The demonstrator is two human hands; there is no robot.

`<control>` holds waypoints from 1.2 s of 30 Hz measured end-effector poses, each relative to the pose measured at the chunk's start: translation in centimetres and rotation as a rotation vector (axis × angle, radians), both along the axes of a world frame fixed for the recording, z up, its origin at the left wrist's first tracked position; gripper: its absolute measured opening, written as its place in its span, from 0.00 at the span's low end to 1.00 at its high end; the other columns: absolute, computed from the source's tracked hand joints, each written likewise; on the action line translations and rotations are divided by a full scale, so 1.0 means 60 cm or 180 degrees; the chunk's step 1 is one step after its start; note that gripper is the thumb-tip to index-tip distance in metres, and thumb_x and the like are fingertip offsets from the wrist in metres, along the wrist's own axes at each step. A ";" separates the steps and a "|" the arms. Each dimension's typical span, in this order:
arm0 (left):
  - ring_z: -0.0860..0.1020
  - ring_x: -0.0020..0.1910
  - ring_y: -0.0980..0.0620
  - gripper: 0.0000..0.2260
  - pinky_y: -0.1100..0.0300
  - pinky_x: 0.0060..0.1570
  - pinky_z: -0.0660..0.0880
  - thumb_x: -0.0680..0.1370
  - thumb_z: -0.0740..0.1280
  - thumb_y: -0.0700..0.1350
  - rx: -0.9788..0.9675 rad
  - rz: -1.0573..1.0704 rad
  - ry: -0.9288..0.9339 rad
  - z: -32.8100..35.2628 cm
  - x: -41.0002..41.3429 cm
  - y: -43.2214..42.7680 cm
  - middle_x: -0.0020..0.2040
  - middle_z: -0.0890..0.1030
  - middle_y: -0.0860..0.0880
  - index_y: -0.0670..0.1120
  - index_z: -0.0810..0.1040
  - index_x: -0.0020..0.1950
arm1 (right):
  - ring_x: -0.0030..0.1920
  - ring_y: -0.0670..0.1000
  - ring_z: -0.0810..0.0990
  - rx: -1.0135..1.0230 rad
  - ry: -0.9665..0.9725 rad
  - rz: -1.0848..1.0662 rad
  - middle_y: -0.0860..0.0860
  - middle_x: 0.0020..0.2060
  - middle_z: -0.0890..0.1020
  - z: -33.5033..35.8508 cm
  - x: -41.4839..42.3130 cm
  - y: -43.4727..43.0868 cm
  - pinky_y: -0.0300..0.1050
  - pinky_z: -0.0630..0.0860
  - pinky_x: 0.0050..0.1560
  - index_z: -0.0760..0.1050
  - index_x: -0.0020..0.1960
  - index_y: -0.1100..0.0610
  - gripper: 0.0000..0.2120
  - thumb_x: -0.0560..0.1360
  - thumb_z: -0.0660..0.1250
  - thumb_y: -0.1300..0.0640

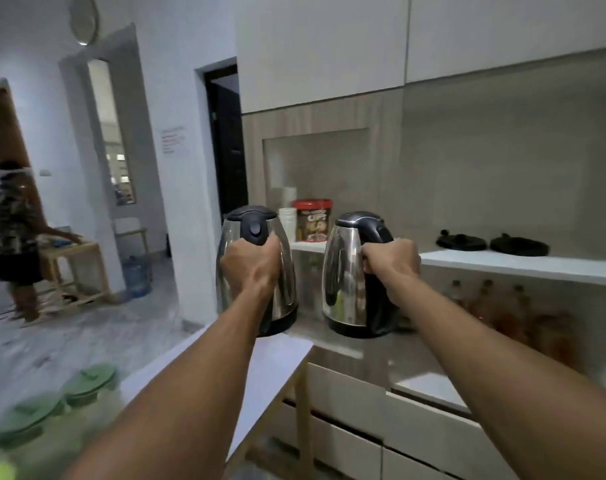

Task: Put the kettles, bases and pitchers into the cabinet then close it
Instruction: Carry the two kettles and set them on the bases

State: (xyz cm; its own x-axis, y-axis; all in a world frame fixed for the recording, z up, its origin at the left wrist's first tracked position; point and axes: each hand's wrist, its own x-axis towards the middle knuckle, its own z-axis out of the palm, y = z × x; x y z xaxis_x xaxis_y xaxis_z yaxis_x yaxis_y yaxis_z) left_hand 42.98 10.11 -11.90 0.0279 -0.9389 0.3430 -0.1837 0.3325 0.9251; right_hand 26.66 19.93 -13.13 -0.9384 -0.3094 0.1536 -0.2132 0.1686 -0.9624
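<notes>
Left hand (249, 263) and right hand (391, 259), fingers wrapped on handles, carry left kettle (284, 244) and right kettle (343, 271); keep both upright, apart.

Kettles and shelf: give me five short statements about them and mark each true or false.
1. Each hand holds a kettle by its handle. True: the left hand grips the left kettle and the right hand grips the right kettle.
2. Both kettles sit on their bases. False: the two black bases lie bare on the shelf.
3. The kettles' lids are open. False: both are shut.
4. A red-lidded tub stands on the shelf behind the kettles. True.
5. The bases lie left of the kettles. False: they lie to the right.
</notes>
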 end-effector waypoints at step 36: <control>0.81 0.44 0.41 0.15 0.56 0.41 0.78 0.75 0.67 0.50 -0.0152 -0.1877 -0.0022 0.082 -1.196 -0.016 0.43 0.81 0.42 0.38 0.80 0.46 | 0.40 0.61 0.85 -0.0558 0.0394 -0.1976 0.57 0.40 0.85 0.076 -1.045 0.104 0.56 0.84 0.45 0.82 0.45 0.58 0.19 0.60 0.69 0.47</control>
State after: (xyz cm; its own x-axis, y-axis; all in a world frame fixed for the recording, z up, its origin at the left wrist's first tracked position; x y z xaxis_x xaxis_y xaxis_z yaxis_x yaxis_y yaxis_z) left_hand -28.79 9.17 -6.97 -0.4964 -0.7788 0.3834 0.0386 0.4214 0.9060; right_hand -36.06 26.16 -8.58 -0.9067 0.3233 0.2708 -0.2376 0.1388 -0.9614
